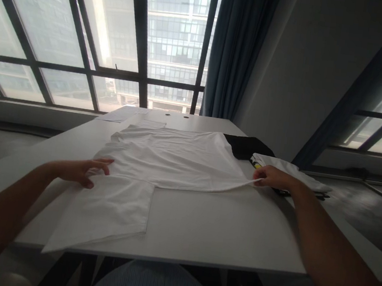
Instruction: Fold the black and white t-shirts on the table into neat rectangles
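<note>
- In the head view, a white shirt (178,158) is spread on the bench (207,229), its near sleeve (115,206) laid towards the front edge, one corner overhanging.
- The hem corner is pinched in the closed right hand (273,176); the near side is apparently held taut thereby.
- Cloth by the sleeve is touched by the left hand (83,171), half open, thumb and fingers parted; whether fabric is gripped cannot be told.
- Folded garments (301,177) and black cloth (246,147) are placed rightward, presumably for spreading room.

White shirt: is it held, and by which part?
The right hand pinches the white shirt by its near right corner; whether the left hand grips is unclear.
</note>
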Motion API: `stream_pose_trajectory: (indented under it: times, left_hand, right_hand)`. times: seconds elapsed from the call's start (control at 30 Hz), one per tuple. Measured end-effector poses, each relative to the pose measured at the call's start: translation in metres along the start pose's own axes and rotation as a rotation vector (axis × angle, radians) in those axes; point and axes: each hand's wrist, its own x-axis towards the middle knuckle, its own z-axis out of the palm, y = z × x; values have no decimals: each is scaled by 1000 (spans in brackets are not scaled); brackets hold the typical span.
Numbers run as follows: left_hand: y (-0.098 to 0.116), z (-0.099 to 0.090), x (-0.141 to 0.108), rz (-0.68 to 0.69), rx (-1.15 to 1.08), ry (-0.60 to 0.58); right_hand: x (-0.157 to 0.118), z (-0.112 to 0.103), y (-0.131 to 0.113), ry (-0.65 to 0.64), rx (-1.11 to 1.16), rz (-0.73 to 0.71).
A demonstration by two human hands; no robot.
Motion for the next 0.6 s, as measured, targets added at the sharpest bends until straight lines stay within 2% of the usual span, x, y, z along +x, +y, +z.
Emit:
stream_pose_trajectory:
  times: [0.13,0.3,0.5,0.6]
  left_hand:
    - [11,4,5,66,-15,-14]
    - [22,-7,-3,88,-150,-31]
    - [30,-24,-28,-8,-258,-24]
    - [25,-27,-25,12,-355,-30]
  right_hand:
    - [-6,0,-9,-15,95,-17]
    - [-16,-2,-23,-37,287,-84]
    - [-18,-3,-20,-38,159,-33]
    - [-12,-6,-16,-88,179,-40]
